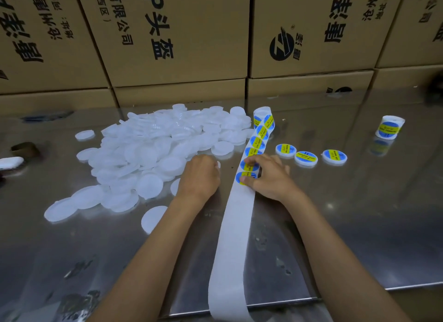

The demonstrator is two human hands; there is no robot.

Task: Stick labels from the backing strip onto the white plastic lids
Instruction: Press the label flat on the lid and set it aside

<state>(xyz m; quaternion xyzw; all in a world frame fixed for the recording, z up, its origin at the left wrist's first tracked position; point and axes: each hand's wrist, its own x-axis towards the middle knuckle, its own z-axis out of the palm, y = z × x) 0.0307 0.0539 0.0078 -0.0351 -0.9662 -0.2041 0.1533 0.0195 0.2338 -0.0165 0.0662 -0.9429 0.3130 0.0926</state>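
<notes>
White backing strip [236, 225] runs limp and papery up the steel table [359, 225]; the right hand [268, 175] pinches the nearest label [244, 178] at its edge, the likeliest peeling point. The left hand [200, 175] curls over a light lid [217, 164] beside the heap of white plastic lids [155, 149].

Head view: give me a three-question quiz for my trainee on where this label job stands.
1. True or false: three labelled lids lie right of the backing strip.
2. Which hand touches the nearest label? A left hand B right hand
3. Fill in: the pile of plain lids lies to the strip's ____.

Key: 1 true; 2 B; 3 left.
</notes>
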